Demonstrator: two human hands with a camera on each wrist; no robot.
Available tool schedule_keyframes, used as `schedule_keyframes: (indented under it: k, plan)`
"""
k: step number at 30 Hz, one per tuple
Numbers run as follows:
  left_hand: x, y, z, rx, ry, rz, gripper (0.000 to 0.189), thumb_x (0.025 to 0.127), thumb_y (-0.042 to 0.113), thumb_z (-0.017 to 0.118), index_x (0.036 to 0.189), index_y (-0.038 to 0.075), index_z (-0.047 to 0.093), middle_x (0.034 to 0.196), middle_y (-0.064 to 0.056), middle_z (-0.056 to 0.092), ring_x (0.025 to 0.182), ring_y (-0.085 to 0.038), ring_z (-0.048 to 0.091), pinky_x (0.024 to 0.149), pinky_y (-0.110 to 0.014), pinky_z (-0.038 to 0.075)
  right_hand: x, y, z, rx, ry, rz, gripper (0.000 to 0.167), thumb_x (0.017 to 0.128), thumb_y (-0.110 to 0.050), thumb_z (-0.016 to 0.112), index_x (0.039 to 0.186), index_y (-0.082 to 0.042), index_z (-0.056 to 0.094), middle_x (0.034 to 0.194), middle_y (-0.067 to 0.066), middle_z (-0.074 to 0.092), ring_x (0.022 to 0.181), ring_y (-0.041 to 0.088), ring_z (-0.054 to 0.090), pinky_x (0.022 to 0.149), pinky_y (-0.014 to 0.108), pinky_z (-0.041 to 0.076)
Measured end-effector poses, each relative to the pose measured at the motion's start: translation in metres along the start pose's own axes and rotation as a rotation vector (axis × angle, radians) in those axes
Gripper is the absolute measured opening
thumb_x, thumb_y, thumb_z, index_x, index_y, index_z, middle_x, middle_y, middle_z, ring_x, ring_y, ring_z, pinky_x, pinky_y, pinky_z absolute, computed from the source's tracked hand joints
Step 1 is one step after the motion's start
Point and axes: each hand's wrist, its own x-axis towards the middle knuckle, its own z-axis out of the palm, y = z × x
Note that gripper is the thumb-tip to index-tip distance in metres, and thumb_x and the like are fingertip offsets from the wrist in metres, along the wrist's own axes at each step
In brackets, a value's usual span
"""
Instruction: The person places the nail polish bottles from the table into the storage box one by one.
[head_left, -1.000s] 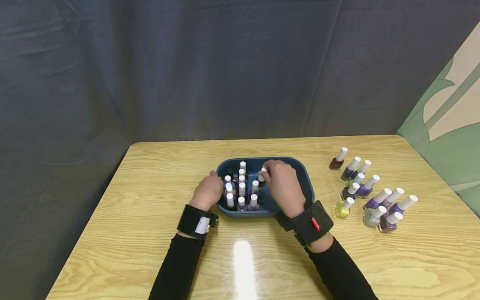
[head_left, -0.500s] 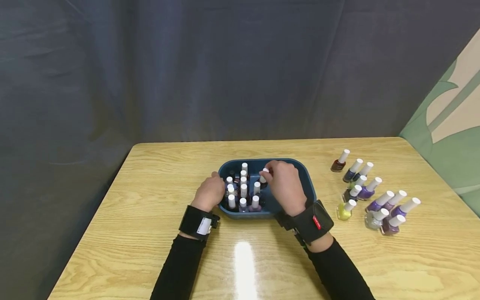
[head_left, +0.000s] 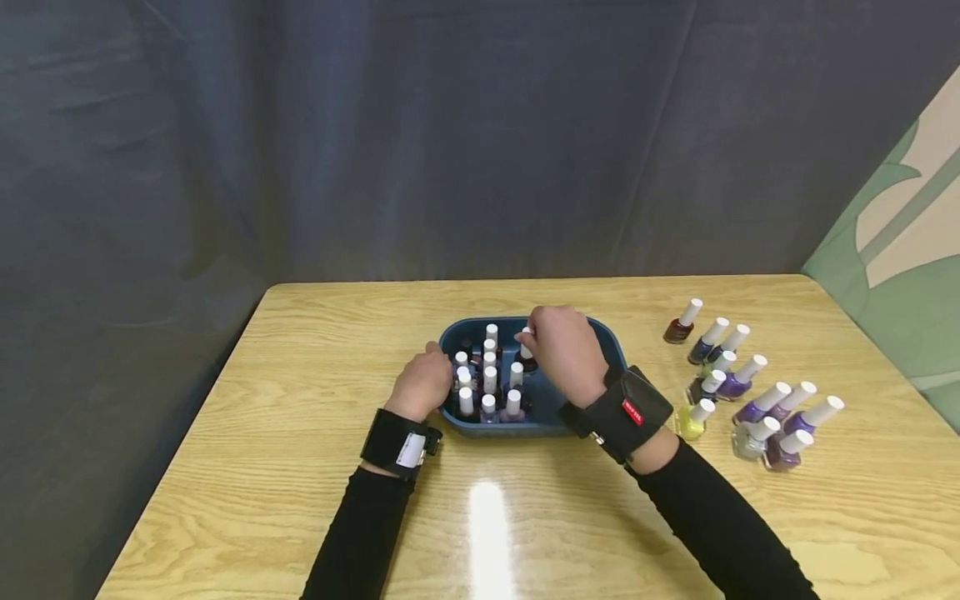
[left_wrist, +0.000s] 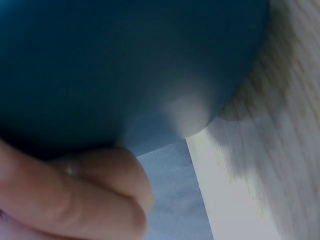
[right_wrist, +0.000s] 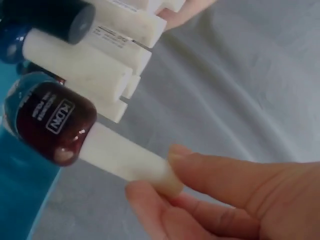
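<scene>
A dark blue plastic bin (head_left: 558, 430) holds several nail polish bottles with white caps (head_left: 490, 380), standing upright in its left half. My left hand (head_left: 422, 382) grips the bin's left rim. In the left wrist view its curled fingers (left_wrist: 95, 195) lie against the bin's outer wall (left_wrist: 150, 75). Over the bin's inside, my right hand (head_left: 566, 354) pinches a dark red nail polish bottle (right_wrist: 57, 122) by its white cap (right_wrist: 125, 155) between thumb and fingers. In the right wrist view this bottle is beside other capped bottles (right_wrist: 77, 60); whether it touches the bin floor is hidden.
On the wooden table (head_left: 322, 358) to the right stand several more bottles: a dark red bottle (head_left: 678, 331) at the back, a yellow bottle (head_left: 691, 423) in front, and purple and silver ones (head_left: 748, 442) further right. A dark curtain (head_left: 480, 142) hangs behind the table.
My right hand has risen slightly and its wrist has turned, the elbow swinging outward, with the bottle still pinched. The left hand keeps its place at the rim. The head view has shifted a little.
</scene>
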Motion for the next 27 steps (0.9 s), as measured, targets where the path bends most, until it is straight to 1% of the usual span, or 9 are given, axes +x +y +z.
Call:
schedule_keyframes:
  k: [4, 8, 14, 19, 23, 27]
  plan:
    - [0.001, 0.001, -0.001, 0.013, 0.002, 0.003, 0.037, 0.1, 0.019, 0.028, 0.121, -0.008, 0.04, 0.089, -0.025, 0.062, 0.048, -0.022, 0.058, 0.045, -0.028, 0.043, 0.005, 0.002, 0.001, 0.006, -0.038, -0.024, 0.03, 0.084, -0.016, 0.066, 0.057, -0.009, 0.054, 0.05, -0.001, 0.036, 0.046, 0.013, 0.038, 0.049, 0.024, 0.026]
    - [0.002, 0.002, -0.001, 0.008, -0.011, -0.001, 0.038, 0.1, 0.019, 0.027, 0.122, -0.008, 0.04, 0.09, -0.025, 0.061, 0.049, -0.022, 0.058, 0.045, -0.028, 0.044, 0.009, 0.004, 0.004, 0.009, -0.059, -0.034, 0.029, 0.083, -0.016, 0.067, 0.057, -0.007, 0.058, 0.05, -0.001, 0.04, 0.047, 0.013, 0.04, 0.049, 0.024, 0.027]
    - [0.003, 0.002, 0.0, 0.018, -0.011, 0.006, 0.038, 0.1, 0.018, 0.028, 0.124, -0.009, 0.039, 0.089, -0.024, 0.062, 0.049, -0.021, 0.058, 0.045, -0.028, 0.044, 0.013, 0.004, 0.007, 0.017, -0.089, -0.013, 0.024, 0.082, -0.016, 0.069, 0.062, -0.004, 0.064, 0.051, 0.001, 0.047, 0.048, 0.013, 0.043, 0.048, 0.023, 0.031]
    - [0.003, 0.0, 0.0, 0.027, -0.009, 0.011, 0.039, 0.1, 0.018, 0.028, 0.125, -0.009, 0.038, 0.088, -0.024, 0.062, 0.051, -0.022, 0.058, 0.045, -0.028, 0.044, 0.017, 0.004, 0.011, 0.009, -0.112, 0.005, 0.027, 0.082, -0.018, 0.069, 0.058, -0.005, 0.062, 0.049, -0.001, 0.043, 0.046, 0.012, 0.042, 0.046, 0.023, 0.03]
    - [0.004, -0.001, 0.0, 0.027, -0.015, 0.011, 0.038, 0.1, 0.018, 0.027, 0.125, -0.01, 0.038, 0.086, -0.024, 0.062, 0.049, -0.022, 0.058, 0.045, -0.028, 0.044, 0.019, 0.004, 0.015, 0.0, -0.127, 0.01, 0.033, 0.081, -0.018, 0.07, 0.053, -0.008, 0.057, 0.047, -0.004, 0.037, 0.044, 0.011, 0.038, 0.045, 0.022, 0.028]
    - [0.003, 0.0, 0.0, 0.037, -0.015, 0.02, 0.039, 0.1, 0.018, 0.028, 0.125, -0.01, 0.038, 0.085, -0.024, 0.062, 0.046, -0.02, 0.058, 0.045, -0.028, 0.044, 0.019, 0.003, 0.017, -0.006, -0.146, 0.014, 0.036, 0.08, -0.018, 0.071, 0.05, -0.009, 0.054, 0.047, -0.005, 0.035, 0.044, 0.01, 0.036, 0.045, 0.022, 0.027]
